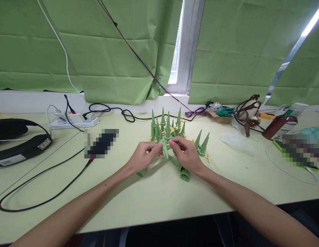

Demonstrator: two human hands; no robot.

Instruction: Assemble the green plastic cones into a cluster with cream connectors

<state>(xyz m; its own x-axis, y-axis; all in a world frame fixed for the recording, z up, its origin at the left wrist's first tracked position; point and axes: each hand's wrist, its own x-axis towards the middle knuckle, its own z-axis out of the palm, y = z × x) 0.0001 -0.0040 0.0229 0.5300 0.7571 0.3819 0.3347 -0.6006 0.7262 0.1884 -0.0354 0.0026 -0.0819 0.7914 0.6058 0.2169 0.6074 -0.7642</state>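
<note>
The work looks partway along: a cluster of green cones (168, 128) stands upright around the middle of the bench (154, 202), toward its far edge, with small yellow pieces showing among them, though which of these cones are finished and which are waiting cannot be told. A smaller group of upright cones (203, 147) stands just beside it toward the right edge, with a loose yellow piece (208, 158) lying near. A cone lying on its side (185, 175) shows its open base toward the near edge, below the right hand (186, 154), and another open-based green part (141, 173) sits partly hidden under the left hand (145, 156); both seem left to be dealt with. The green cone in hand (165, 150) is in front of the cluster, its tip slanting down toward the near edge. It lies between the two sets of fingers: the left thumb and fingers pinch it from the left, while the right fingers are drawn narrow close against its other side; whether they grip it or a yellow piece cannot be told.
</note>
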